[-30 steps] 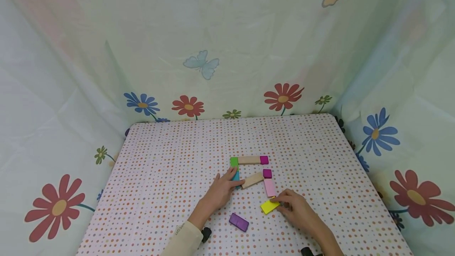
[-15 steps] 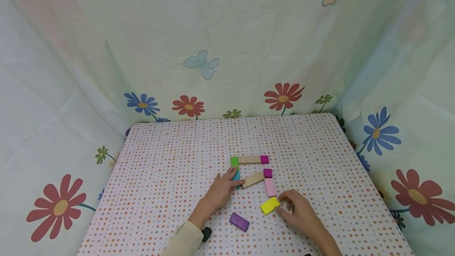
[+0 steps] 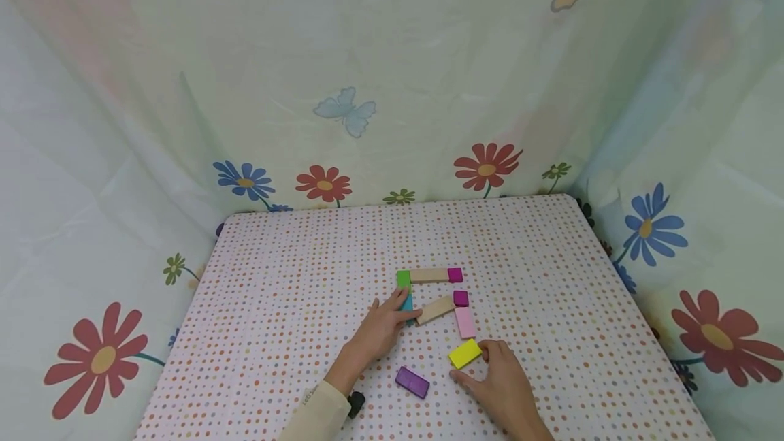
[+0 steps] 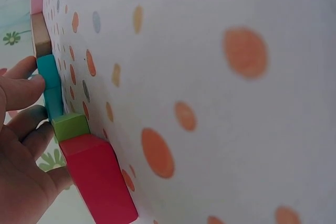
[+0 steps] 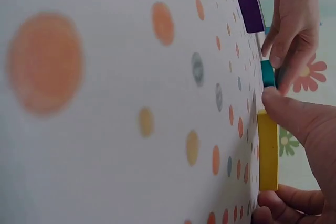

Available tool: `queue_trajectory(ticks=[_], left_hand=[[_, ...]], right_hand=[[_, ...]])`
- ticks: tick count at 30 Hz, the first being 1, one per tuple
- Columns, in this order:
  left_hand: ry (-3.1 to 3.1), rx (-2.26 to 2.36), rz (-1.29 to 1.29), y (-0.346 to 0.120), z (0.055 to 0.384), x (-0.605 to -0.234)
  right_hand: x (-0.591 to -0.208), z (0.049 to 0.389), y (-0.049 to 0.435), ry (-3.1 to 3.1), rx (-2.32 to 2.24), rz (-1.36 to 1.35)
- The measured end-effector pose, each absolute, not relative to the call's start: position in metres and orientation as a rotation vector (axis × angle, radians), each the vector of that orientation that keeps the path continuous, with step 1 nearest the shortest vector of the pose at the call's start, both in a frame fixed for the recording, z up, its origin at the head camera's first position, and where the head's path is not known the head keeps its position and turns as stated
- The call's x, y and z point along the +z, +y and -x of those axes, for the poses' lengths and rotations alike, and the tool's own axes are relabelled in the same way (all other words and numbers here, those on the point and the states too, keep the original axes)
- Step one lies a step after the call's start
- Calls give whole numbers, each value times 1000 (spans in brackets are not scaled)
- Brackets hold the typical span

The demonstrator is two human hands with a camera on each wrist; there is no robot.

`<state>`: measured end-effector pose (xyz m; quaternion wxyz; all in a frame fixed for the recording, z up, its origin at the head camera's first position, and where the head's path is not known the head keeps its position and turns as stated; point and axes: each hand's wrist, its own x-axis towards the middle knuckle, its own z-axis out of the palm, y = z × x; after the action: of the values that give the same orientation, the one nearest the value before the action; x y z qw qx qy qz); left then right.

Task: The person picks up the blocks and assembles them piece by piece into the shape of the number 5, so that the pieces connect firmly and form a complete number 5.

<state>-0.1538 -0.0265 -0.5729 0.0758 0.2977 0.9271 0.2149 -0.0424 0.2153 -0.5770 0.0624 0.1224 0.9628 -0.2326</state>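
My left hand (image 3: 380, 327) rests over the blue block (image 3: 407, 304) with its fingers stretched forward. Its thumb reaches the near end of a slanted wooden block (image 3: 436, 309). In the left wrist view the fingertips touch the teal-blue block (image 4: 49, 72), beside a green block (image 4: 71, 125) and a red block (image 4: 102, 179). My right hand (image 3: 503, 386) grips the yellow block (image 3: 465, 354) between thumb and fingers. The right wrist view shows the thumb at one end of this yellow block (image 5: 268, 153) and the fingers at the other.
A pink block (image 3: 465, 323) lies just beyond the yellow one, below a magenta block (image 3: 461, 299). Farther back, another wooden block (image 3: 429, 276) joins the green block (image 3: 403, 279) to a second magenta block (image 3: 455, 275). A purple block (image 3: 412, 382) lies between the forearms on the dotted tabletop (image 3: 294, 278).
My right hand let go of the yellow block's right side, then shifted round so its thumb came to the near left end. The left hand and the other blocks stayed put.
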Motion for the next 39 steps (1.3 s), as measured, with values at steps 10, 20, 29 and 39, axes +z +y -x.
queue_trajectory(ticks=[10, 20, 29, 39], left_hand=[[2792, 633, -894, -27, 154, -573], [2792, 625, -890, -27, 155, -573], [2786, 639, -892, -28, 155, -574], [2776, 623, -908, -27, 156, -574]], right_hand=[[-578, 44, 216, 2952, -641, -316], [-570, 46, 222, 2928, -758, -272], [-569, 78, 248, 3107, -896, -125], [-576, 110, 265, 3070, -769, 497]])
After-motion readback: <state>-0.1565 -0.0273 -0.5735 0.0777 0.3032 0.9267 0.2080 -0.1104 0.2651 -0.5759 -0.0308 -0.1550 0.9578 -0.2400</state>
